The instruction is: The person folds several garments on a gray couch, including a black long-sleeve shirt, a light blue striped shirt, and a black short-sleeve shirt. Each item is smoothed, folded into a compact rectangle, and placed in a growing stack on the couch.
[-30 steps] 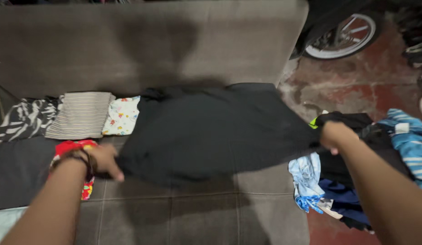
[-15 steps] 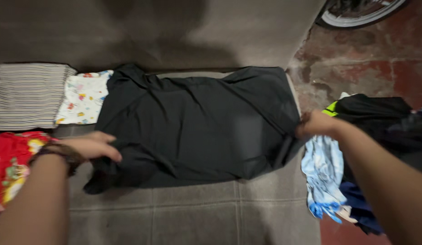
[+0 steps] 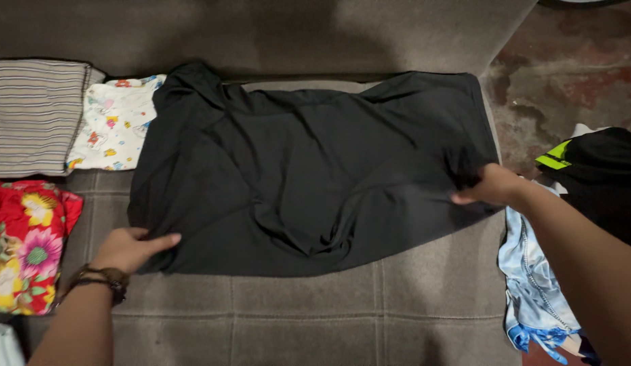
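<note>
A black shirt point(image 3: 309, 169) lies spread, a little wrinkled, across the grey sofa seat point(image 3: 309, 318). My left hand point(image 3: 129, 249), with a beaded bracelet on its wrist, pinches the shirt's lower left corner against the cushion. At the right side my right hand point(image 3: 495, 184) grips the shirt's edge and holds it out over the seat's end.
A folded striped cloth point(image 3: 34, 115) and a white flowered cloth point(image 3: 115, 129) lie at the back left, a red flowered cloth point(image 3: 24, 240) nearer. A pile of black, neon and blue clothes point(image 3: 586, 203) sits at the right by the stained red floor point(image 3: 559, 74).
The black shirt has gone from held-up and bunched to laid flat on the seat. Both hands have drawn its ends apart, and the view has shifted left and closer.
</note>
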